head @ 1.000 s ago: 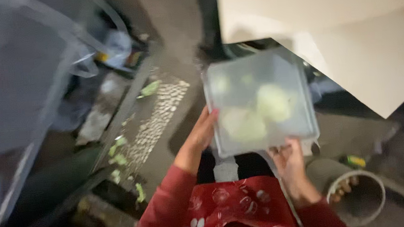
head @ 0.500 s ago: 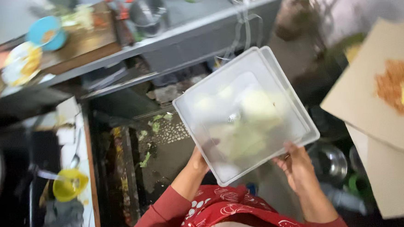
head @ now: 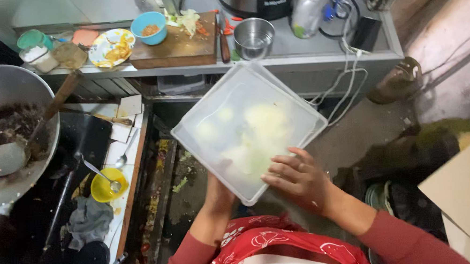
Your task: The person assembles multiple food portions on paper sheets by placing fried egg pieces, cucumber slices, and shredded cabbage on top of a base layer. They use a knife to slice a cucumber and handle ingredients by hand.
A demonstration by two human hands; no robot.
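Wok point(head: 10, 133) at left, lidded tub point(head: 248, 128) in the middle, counter point(head: 316, 50) behind it, cutting board point(head: 179, 46) on counter

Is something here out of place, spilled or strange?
Yes. Green vegetable scraps lie spilled on the dirty floor between stove and counter. The lidded translucent container, held by both the left hand and the right hand, is tilted rather than level.

1 lidded tub point(head: 248, 128). 2 hands: left point(head: 219, 189), right point(head: 296, 178). 1 wok point(head: 10, 130), 1 ladle point(head: 8, 158). 1 board point(head: 177, 46). 1 plate point(head: 110, 47). 1 blue bowl point(head: 149, 27), 1 steel bowl point(head: 254, 37), 1 yellow bowl point(head: 103, 187). 2 spoons point(head: 100, 174).
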